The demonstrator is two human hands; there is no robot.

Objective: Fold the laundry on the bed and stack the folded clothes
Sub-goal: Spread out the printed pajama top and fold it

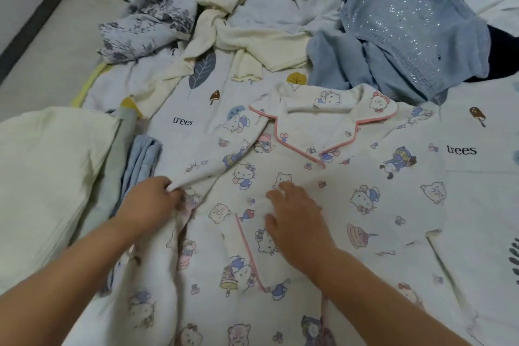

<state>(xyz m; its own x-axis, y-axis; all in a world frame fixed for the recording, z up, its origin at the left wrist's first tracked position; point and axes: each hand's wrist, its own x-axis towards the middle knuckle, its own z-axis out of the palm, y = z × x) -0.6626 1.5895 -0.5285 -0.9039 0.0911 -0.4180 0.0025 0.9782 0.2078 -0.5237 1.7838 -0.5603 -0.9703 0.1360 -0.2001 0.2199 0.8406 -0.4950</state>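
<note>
Cartoon-print pajama top (323,196) spread face up on the bed sheet (179,109). Left hand (151,199) pinches its folded-in sleeve; right hand (295,213) rests flat on the chest, fingers slightly apart. Folded stack (56,174) at left. Beyond the collar: cream garment (244,45), blue sequined sweater (404,31).

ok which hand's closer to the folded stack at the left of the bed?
Left. The left hand grips the pajama top right beside the folded stack; the right hand rests farther right, mid-shirt.
</note>
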